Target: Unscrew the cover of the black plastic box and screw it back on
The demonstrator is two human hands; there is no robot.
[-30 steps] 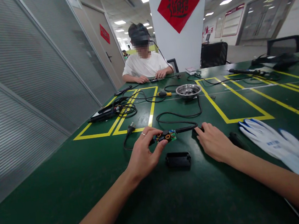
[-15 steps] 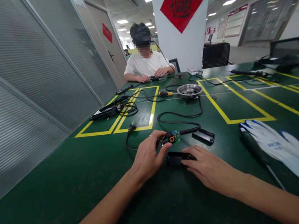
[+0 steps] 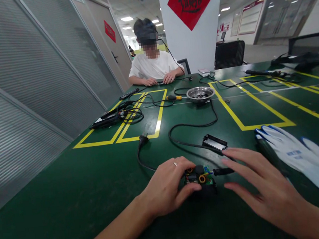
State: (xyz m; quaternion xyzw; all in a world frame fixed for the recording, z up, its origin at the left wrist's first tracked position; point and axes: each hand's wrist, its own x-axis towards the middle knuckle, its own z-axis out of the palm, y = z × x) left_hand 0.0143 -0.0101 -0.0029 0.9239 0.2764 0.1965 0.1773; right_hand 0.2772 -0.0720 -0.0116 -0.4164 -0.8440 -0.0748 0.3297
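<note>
Near the desk's [image 3: 78, 189] front edge, the left hand [image 3: 168, 189] has drawn the circuit board [image 3: 201, 176] closer and pinches it over the black case [image 3: 206, 193]. The right hand [image 3: 259, 187], now off the case, hovers beside it with fingers spread. The board is small and green, with orange coils.

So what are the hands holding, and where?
The left hand pinches the small circuit board by its left end. The right hand is open beside it, gripping nothing.

The left hand [image 3: 169, 187] lies palm down, forearm stretched forward, thumb and fingers curled into a pinch. The right hand [image 3: 257, 185] hovers just right of that pinch, fingers spread and loose.
</note>
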